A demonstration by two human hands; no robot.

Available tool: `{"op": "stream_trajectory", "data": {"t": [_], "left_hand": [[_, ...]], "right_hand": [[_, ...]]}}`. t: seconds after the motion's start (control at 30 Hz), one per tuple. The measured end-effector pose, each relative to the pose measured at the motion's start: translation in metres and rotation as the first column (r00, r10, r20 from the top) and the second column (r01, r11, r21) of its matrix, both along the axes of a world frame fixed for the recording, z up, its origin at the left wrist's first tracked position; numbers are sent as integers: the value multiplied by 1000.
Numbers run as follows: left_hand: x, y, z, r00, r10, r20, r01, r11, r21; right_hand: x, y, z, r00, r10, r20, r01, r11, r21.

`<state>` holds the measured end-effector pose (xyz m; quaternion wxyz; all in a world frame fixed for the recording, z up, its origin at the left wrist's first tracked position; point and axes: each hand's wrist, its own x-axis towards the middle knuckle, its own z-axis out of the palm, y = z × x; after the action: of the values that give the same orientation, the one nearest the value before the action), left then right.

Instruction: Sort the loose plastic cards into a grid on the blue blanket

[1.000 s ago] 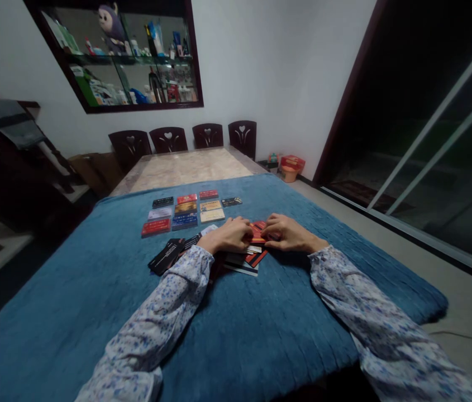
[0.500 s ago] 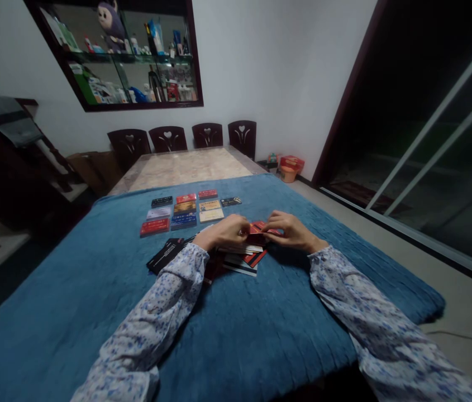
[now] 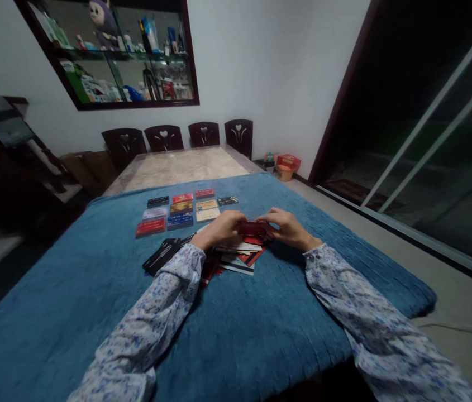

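left hand [image 3: 220, 230] | right hand [image 3: 289, 230] | both pinch red card [image 3: 253, 228] above pile [image 3: 239, 258]

Both hands meeting at centre, fingers closing in a pinch.
Left hand [image 3: 221, 230] is sitting knuckles-up, fingers curling toward the right. Right hand [image 3: 288, 229] is mirroring it, fingertips pinching inward, almost touching the left's. Both forearms are stretching forward and converging: left arm [image 3: 156, 312] angling in from lower left, right arm [image 3: 357, 318] from lower right, elbows spreading wide, wrists sitting low.
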<state>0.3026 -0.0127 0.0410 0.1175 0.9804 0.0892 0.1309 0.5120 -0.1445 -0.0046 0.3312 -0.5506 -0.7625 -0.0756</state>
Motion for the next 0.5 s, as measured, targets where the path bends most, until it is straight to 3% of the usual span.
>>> {"op": "stream_trajectory", "data": {"t": [0.17,0.5], "left_hand": [[0,1,-8,996,19,89,-15,999,-42],[1,-3,-14,986,164,-33,-157,976,149]], "right_hand": [[0,1,-2,999,-48,12,48,999,-8],[-6,2,-3,974,-207,95,220,963,-157]]}}
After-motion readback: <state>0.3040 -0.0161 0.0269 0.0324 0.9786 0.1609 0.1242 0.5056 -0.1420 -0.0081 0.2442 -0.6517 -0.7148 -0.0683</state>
